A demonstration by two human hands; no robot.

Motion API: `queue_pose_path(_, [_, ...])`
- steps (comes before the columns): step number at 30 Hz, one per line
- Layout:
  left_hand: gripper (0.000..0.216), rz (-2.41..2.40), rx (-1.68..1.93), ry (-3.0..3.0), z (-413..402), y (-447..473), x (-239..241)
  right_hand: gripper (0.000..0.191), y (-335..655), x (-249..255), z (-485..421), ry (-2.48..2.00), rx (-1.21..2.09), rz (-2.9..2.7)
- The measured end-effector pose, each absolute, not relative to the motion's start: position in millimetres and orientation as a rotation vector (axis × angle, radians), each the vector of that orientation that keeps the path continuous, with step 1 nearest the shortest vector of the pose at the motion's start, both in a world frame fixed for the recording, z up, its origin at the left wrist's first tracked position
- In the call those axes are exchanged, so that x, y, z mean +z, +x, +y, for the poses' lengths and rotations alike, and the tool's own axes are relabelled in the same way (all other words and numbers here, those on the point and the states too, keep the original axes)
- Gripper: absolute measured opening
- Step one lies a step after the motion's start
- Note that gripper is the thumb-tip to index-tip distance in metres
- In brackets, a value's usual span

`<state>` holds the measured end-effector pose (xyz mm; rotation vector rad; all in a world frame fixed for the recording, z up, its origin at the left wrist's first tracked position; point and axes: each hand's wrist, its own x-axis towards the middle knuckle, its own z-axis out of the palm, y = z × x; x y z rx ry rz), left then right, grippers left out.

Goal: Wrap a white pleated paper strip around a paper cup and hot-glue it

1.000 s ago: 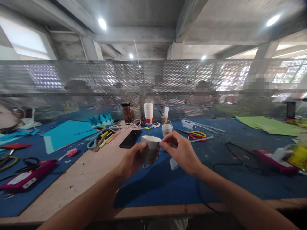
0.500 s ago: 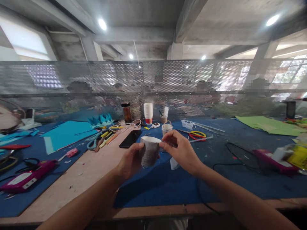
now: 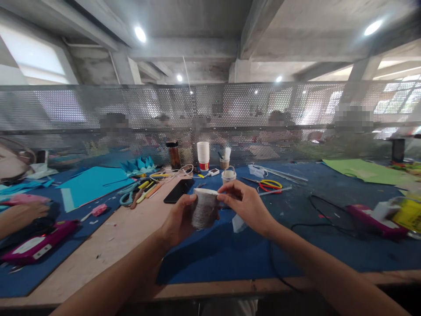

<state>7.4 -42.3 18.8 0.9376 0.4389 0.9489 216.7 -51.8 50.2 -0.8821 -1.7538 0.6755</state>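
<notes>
A paper cup (image 3: 203, 211) wound in grey cord or yarn is in front of me above the blue mat, its white rim tilted. My left hand (image 3: 179, 219) wraps round its left side, thumb near the rim. With thumb and index finger, my right hand (image 3: 241, 204) pinches at the right edge of the rim. Whether a cord end is also between those fingertips I cannot make out. Behind the cup stands a small white cup with a handle (image 3: 228, 176). A black phone (image 3: 178, 191) lies just left of the wrapped cup.
Scissors (image 3: 271, 185), a stack of paper cups (image 3: 203, 154) and a dark jar (image 3: 173, 154) stand or lie farther back. Blue paper (image 3: 95, 182) is left, green paper (image 3: 365, 173) right. Purple power strips (image 3: 41, 241) lie at both sides. Another person's hand (image 3: 24, 217) reaches in at left.
The wrapped cup has tipped slightly, so less of its inside shows. My hands have barely moved. Another person's hand has come in at the left edge over a pink item.
</notes>
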Motion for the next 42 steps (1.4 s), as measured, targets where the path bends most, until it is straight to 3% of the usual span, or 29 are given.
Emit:
queue_pose_path(11, [0.056,0.444,0.969,1.14,-40.6,7.9,12.8,0.011,218.4,47.3,-45.5,-0.904,0.659,-1.763])
queue_pose_path(18, [0.045,0.58,0.998,1.174,-41.6,8.0,13.3,0.01,216.6,43.6,-44.7,-0.89,0.66,-1.783])
queue_pose_path(36, [0.048,0.603,1.04,1.076,-43.0,10.7,16.6,0.007,218.1,46.5,-44.5,-0.882,0.72,-1.791])
queue_pose_path(42, [0.058,0.537,1.026,1.186,-42.7,6.8,11.1,0.008,218.4,45.1,-43.2,-0.89,0.722,-1.789])
